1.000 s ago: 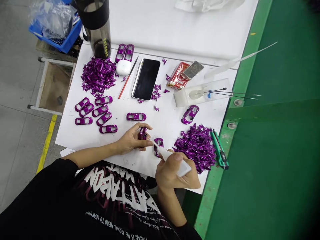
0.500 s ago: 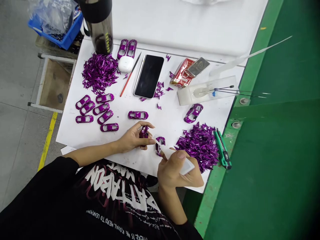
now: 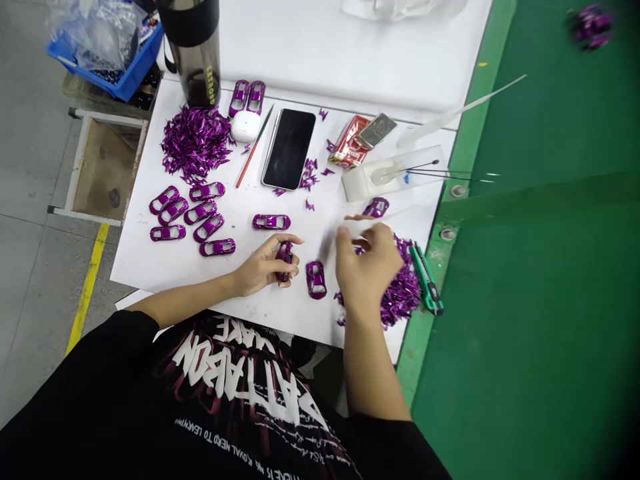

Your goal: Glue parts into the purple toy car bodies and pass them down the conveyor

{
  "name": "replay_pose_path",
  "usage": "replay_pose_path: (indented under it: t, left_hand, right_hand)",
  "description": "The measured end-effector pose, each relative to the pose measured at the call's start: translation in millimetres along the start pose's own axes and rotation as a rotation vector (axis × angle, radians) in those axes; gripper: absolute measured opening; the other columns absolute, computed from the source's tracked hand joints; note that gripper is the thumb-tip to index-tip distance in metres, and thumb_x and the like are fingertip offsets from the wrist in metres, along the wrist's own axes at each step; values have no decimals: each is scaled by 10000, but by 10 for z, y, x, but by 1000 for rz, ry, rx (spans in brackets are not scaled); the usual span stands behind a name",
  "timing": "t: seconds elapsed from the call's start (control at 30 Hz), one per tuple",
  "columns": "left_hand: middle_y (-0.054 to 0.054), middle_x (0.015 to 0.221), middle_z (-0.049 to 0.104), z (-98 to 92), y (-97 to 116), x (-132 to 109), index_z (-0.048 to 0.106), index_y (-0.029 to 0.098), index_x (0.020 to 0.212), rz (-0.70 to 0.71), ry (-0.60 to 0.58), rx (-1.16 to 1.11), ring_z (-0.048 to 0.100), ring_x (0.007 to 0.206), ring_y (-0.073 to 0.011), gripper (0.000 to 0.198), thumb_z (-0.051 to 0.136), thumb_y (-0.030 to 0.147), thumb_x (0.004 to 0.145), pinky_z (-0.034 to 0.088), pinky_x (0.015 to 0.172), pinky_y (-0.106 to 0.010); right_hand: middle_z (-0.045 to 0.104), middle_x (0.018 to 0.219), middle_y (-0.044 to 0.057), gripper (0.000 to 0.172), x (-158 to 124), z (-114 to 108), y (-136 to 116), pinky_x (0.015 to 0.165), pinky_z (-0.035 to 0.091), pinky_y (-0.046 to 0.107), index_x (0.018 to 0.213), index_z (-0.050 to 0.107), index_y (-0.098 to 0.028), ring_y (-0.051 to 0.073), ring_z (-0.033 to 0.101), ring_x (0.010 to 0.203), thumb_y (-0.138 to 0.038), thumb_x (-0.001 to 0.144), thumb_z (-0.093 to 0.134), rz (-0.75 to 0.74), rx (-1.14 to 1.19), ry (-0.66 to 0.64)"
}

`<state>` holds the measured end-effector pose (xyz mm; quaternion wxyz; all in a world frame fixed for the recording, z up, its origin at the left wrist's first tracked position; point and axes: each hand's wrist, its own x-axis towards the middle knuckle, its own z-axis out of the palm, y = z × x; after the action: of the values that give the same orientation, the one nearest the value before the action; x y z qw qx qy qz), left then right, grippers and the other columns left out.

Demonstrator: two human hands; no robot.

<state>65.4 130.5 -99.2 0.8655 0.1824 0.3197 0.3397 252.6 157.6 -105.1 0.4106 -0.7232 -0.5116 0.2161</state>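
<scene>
L hand point(image 3: 267, 267): thumb + fingers gripping glossy metallic-purple toy car body point(image 3: 285, 261), above white flat tabletop point(image 3: 250, 283).
R hand point(image 3: 367, 267): fingers curled, blurred, partly over heap of small jagged shiny-purple pcs point(image 3: 404, 293); whitish blur at fingers, can't tell if gripped.
Btwn hands: 2nd purple toy car point(image 3: 316, 279), on tabletop.
Beside heap: green utility cutter point(image 3: 426, 279).

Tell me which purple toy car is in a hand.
The toy car in the grip of the left hand, between thumb and fingers; the other cars in clear view lie on the white tabletop.
</scene>
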Motion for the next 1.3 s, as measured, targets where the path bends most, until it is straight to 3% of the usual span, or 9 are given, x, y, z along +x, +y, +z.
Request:
replay_pose_path:
  t: [0.17,0.3,0.4,0.57,0.8,0.97,1.1,1.2,1.3]
  left_hand:
    - [30,872,600,-17,-52,-168,452,259,1236,36,11,133,686,805,-173,587,859,319,817,505,630,-272]
    - [24,903,612,-29,-180,-418,464,244,1206,56,52,157,738,794,-188,549,858,382,850,557,581,-263]
    - [14,917,631,-5,-262,-569,505,226,1200,68,150,155,753,796,-185,511,857,372,860,592,577,-259]
    - [-21,965,680,28,-259,-626,557,207,1206,43,218,178,779,840,-212,544,905,340,809,633,610,-278]
    - [-41,981,711,42,-175,-607,562,204,1224,30,231,194,785,862,-226,589,918,405,800,656,646,-312]
    - [-53,996,707,109,-181,-628,561,209,1246,41,249,155,794,906,-246,524,792,538,909,670,674,-343]
    - [-89,1031,734,160,-198,-634,544,205,1269,7,226,120,806,931,-284,476,708,538,971,693,686,-406]
    - [-114,1056,754,204,-192,-622,541,201,1251,6,237,110,808,939,-295,445,686,527,985,697,661,-403]
    - [-106,1045,762,240,-176,-601,574,199,1256,14,259,126,810,873,-264,443,685,530,983,698,649,-376]
  right_hand:
    - [776,1166,133,435,-99,-359,100,911,595,425,1279,676,-163,269,753,976,-423,930,682,-142,-210,-225]
    - [787,1020,72,226,-691,-1061,173,763,559,311,1058,771,-215,203,731,843,-363,1059,600,-359,-443,-292]
    - [741,958,82,235,-1106,-1288,335,647,491,291,1099,786,-196,194,686,787,-277,1074,567,-480,-624,-273]
    - [712,973,98,310,-1239,-1208,569,694,470,307,1183,768,-180,212,643,830,-87,1021,521,-592,-677,-314]
    - [744,1010,103,174,-1071,-1121,463,772,566,335,1016,673,-197,219,717,861,-303,1070,545,-454,-402,-357]
    - [737,883,17,268,-1113,-981,130,686,614,310,1224,680,-225,180,737,723,-376,1003,681,7,44,-260]
    - [771,865,21,211,-1132,-812,-146,772,670,343,1119,780,-241,195,783,764,-384,964,765,231,426,-292]
    - [796,928,34,213,-1108,-652,-277,755,672,330,1169,779,-248,199,794,797,-317,969,770,123,369,-271]
    - [799,1005,38,142,-1050,-489,-359,758,650,283,1105,784,-251,167,785,829,-182,999,719,-237,89,-119]
